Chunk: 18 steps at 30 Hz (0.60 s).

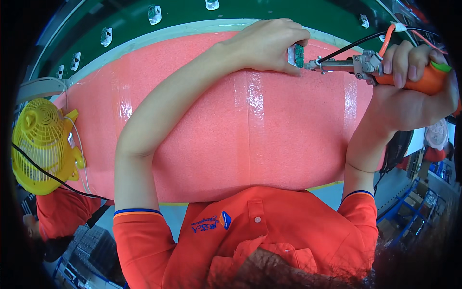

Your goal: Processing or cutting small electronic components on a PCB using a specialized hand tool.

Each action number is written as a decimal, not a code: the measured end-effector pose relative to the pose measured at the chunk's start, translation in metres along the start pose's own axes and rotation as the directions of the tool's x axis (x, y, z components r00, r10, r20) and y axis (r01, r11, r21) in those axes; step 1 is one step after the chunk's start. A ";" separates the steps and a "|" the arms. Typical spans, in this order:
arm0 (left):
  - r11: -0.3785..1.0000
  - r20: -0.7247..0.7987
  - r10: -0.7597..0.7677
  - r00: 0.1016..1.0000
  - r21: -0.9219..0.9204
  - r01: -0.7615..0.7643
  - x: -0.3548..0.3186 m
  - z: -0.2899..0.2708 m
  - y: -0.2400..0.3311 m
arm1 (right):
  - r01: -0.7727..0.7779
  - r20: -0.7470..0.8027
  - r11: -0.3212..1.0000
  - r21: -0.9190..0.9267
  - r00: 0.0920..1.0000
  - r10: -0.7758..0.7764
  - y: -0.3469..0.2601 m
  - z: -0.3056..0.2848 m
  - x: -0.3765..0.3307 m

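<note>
My left hand [269, 45] reaches across to the far side of the pink foam mat [202, 139]. Its fingers and thumb pinch a small green circuit board [299, 56] with a whitish part along its left side. Over at the far right, my right hand [409, 91] is wrapped round the orange handle of a soldering gun [339, 65] with a metal barrel. The gun's tip points left and sits right beside the board's edge; I cannot tell whether they touch. My left palm hides part of the board.
Beyond the mat runs a green belt [130, 25] carrying several small board pieces [154, 15]. A yellow fan [41, 139] stands at the left with a black cable. A black cord [356, 43] and orange tube lead to the gun. Another person's red sleeve [65, 212] shows lower left.
</note>
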<state>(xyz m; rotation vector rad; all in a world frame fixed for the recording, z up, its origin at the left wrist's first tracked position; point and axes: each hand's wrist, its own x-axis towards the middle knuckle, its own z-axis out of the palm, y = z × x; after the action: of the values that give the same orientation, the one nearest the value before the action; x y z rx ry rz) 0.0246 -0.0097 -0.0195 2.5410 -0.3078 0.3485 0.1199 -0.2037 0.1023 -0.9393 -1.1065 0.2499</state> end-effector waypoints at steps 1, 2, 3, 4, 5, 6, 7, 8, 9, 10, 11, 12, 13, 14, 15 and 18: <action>1.000 -0.001 -0.001 1.000 0.000 0.001 0.000 0.000 0.000 | 0.002 0.001 1.000 -0.010 1.000 -0.002 -0.001 0.000 -0.001; 1.000 -0.006 0.009 1.000 0.000 -0.009 0.000 0.000 -0.001 | 0.003 0.000 1.000 -0.021 1.000 -0.003 -0.002 -0.002 -0.002; 1.000 -0.011 0.019 1.000 0.000 -0.019 0.000 0.000 -0.001 | 0.004 -0.001 0.999 -0.032 1.000 -0.004 -0.006 -0.003 -0.002; 1.000 -0.010 0.019 1.000 0.000 -0.019 0.000 0.001 -0.002 | 0.006 -0.002 0.999 -0.043 1.000 -0.006 -0.003 -0.002 -0.003; 1.000 -0.010 0.012 1.000 -0.023 -0.012 0.000 0.001 -0.002 | 0.008 -0.002 0.999 -0.054 1.000 -0.008 -0.003 -0.002 -0.004; 0.999 -0.009 0.004 1.000 -0.046 -0.005 0.000 0.001 -0.003 | 0.010 -0.003 0.998 -0.065 1.000 -0.010 -0.004 -0.004 -0.004; 0.999 -0.009 0.005 1.000 -0.046 -0.005 0.000 0.002 -0.003 | 0.012 -0.004 0.997 -0.076 1.000 -0.012 -0.004 -0.004 -0.005; 0.999 -0.012 0.003 1.000 -0.052 -0.004 0.000 0.002 -0.002 | 0.014 -0.004 0.996 -0.087 1.000 -0.014 -0.004 -0.006 -0.005; 0.998 -0.014 0.001 1.000 -0.058 -0.002 0.000 0.002 -0.002 | 0.016 -0.004 0.995 -0.098 1.000 -0.016 -0.005 -0.007 -0.006; 0.998 -0.014 0.001 1.000 -0.058 -0.002 0.000 0.002 -0.002 | 0.018 -0.004 0.994 -0.108 1.000 -0.018 -0.005 -0.007 -0.006; 0.998 -0.020 0.005 1.000 -0.061 -0.006 -0.001 0.002 -0.002 | 0.019 -0.004 0.993 -0.120 1.000 -0.020 -0.006 -0.007 -0.007; 0.998 -0.025 0.008 1.000 -0.065 -0.010 -0.001 0.002 -0.002 | 0.021 -0.004 0.991 -0.131 1.000 -0.021 -0.006 -0.008 -0.008; 0.998 -0.025 0.009 1.000 -0.065 -0.010 0.000 0.003 -0.002 | 0.022 -0.004 0.990 -0.143 1.000 -0.023 -0.006 -0.009 -0.008; 0.998 -0.023 0.012 1.000 -0.065 -0.014 0.000 0.002 -0.002 | 0.021 -0.005 0.990 -0.142 1.000 -0.022 -0.006 -0.009 -0.008; 0.998 -0.020 0.016 1.000 -0.064 -0.017 0.000 0.002 -0.002 | 0.020 0.006 0.990 -0.138 1.000 -0.020 -0.006 -0.009 -0.008; 0.997 -0.003 0.002 1.000 -0.082 -0.002 0.000 0.001 -0.002 | 0.019 0.037 0.992 -0.123 0.999 -0.014 -0.006 -0.008 -0.007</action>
<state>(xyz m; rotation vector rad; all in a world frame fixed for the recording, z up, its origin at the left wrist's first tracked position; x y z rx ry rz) 0.0255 -0.0086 -0.0216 2.4595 -0.3174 0.3336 0.1215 -0.2157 0.1008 -1.0384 -1.1727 0.1872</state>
